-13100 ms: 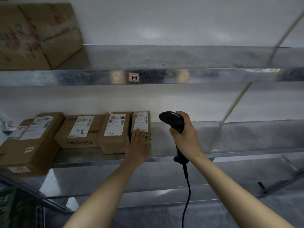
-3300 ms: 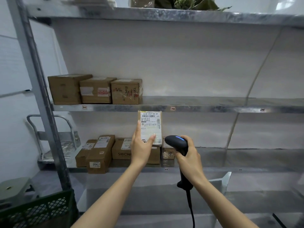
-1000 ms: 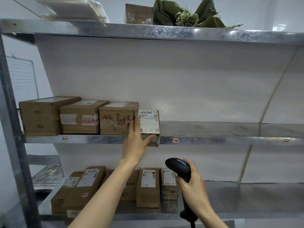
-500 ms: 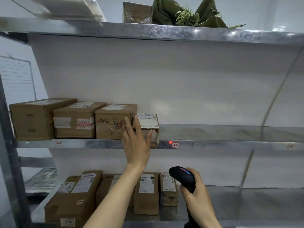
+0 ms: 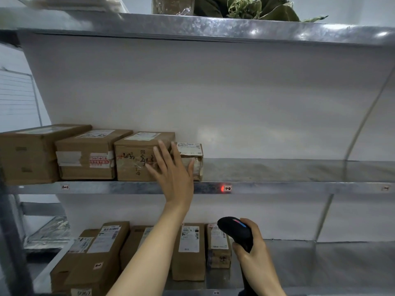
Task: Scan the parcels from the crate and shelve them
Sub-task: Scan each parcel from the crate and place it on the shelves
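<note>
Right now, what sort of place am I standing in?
Probably a parcel depot or stockroom: metal shelving with numbered slot tags, rows of labelled cardboard parcels, and a handheld barcode scanner held in the right hand.

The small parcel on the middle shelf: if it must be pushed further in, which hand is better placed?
Probably the left. The left hand is open with straight fingers, directly in front of the small parcel. The right hand is lower and grips the scanner.
</note>
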